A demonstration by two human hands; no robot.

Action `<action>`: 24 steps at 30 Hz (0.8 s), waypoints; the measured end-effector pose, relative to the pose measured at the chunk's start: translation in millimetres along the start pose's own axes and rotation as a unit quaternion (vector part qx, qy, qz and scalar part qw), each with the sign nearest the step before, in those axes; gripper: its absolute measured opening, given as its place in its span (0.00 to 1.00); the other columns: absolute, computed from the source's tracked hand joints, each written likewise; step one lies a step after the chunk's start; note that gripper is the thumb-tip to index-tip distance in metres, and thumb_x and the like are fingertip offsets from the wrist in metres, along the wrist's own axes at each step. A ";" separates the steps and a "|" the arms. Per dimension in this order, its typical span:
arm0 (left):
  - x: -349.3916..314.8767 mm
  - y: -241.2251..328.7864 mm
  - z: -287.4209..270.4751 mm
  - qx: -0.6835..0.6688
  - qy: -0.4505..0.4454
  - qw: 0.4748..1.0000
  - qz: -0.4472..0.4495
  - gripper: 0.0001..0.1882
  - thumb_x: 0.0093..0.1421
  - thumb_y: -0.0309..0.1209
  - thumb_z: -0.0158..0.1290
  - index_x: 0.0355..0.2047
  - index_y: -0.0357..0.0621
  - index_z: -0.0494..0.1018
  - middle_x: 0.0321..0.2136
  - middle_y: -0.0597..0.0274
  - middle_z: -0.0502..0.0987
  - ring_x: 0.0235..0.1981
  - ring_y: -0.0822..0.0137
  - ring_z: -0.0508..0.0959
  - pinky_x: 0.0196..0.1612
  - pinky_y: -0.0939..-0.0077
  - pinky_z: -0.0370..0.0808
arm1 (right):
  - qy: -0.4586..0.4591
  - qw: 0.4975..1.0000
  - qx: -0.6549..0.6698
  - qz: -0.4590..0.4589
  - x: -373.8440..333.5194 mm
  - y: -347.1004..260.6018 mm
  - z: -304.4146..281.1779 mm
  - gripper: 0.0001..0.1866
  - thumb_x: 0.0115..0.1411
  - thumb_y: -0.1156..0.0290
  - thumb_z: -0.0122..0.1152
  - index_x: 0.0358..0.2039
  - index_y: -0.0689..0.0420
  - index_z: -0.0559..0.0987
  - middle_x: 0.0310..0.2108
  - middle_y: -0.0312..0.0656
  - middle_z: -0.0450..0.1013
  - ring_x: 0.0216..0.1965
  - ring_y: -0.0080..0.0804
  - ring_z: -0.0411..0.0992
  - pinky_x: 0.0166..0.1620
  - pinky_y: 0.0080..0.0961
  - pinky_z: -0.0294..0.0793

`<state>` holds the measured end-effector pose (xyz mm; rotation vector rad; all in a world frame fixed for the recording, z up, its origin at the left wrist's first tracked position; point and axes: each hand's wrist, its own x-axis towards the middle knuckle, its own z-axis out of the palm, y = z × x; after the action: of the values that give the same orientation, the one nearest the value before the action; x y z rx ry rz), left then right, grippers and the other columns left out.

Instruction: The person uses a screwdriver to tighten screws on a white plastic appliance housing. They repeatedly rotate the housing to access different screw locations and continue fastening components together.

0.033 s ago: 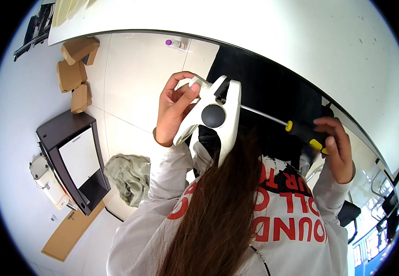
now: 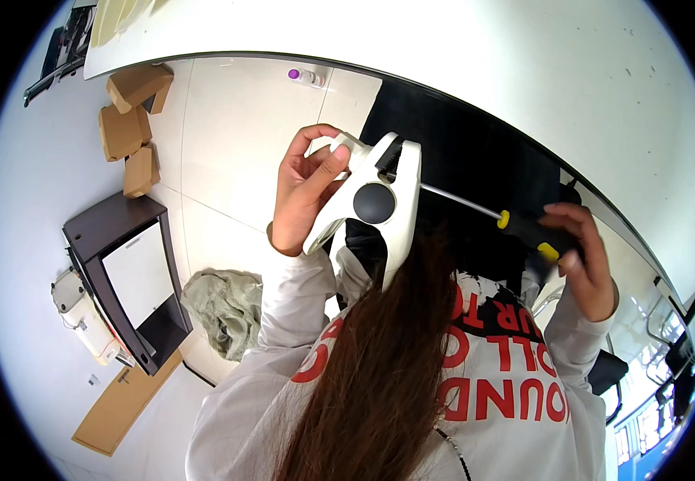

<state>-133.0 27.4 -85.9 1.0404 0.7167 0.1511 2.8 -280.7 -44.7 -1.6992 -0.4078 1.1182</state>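
My left hand (image 2: 303,192) is closed on a white clamp (image 2: 404,200) with a round dark-grey pivot cap and black ridged teeth between its jaws. The thumb and index finger pinch a pale piece at the clamp's upper left. On the right, my right hand (image 2: 588,256) has its fingers curled round the black and yellow handle of a screwdriver (image 2: 533,232), partly smeared by motion. The metal shaft runs leftward to the clamp's right edge. Where its tip ends, the clamp hides it.
A white table (image 2: 524,48) with a dark edge curves along the far side. On the floor stand a purple-capped bottle (image 2: 307,77), cardboard boxes (image 2: 125,131) and a dark cabinet (image 2: 115,220). A grey-green cloth heap (image 2: 226,309) lies left of my arm. Long hair hangs below the clamp.
The screwdriver handle has turned a little in my right hand, and the fingers have shifted slightly. The clamp has nudged very slightly to the right in my left hand.
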 end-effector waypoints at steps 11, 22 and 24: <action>-0.1 -7.2 -3.3 0.012 0.011 1.000 -0.026 0.06 0.55 0.29 0.52 0.29 0.39 0.70 0.19 0.68 0.71 0.17 0.83 0.68 0.19 0.92 0.62 | 0.063 0.998 -0.007 0.013 -3.4 -0.7 1.3 0.20 0.46 0.72 0.61 0.40 0.61 0.68 0.34 0.43 0.71 0.32 0.30 0.70 0.36 0.19 0.68; -2.8 -9.4 -8.1 0.012 -0.009 1.000 -0.012 0.06 0.56 0.28 0.51 0.27 0.38 0.70 0.18 0.69 0.71 0.17 0.84 0.67 0.19 0.92 0.63 | 0.106 0.993 -0.023 -0.048 -5.1 4.2 10.0 0.22 0.51 0.64 0.57 0.43 0.62 0.65 0.34 0.43 0.67 0.34 0.25 0.68 0.31 0.14 0.70; -2.9 -8.8 -6.7 -0.008 -0.006 1.000 -0.007 0.05 0.56 0.28 0.51 0.27 0.38 0.70 0.18 0.69 0.71 0.17 0.84 0.67 0.19 0.91 0.63 | 0.084 0.996 -0.003 -0.024 -5.4 13.4 3.9 0.23 0.56 0.55 0.48 0.43 0.62 0.65 0.35 0.44 0.69 0.30 0.24 0.69 0.31 0.15 0.70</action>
<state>-141.1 26.5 -93.9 1.0195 0.7105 0.1382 -6.3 -288.0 -54.1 -1.7636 -0.3453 0.9324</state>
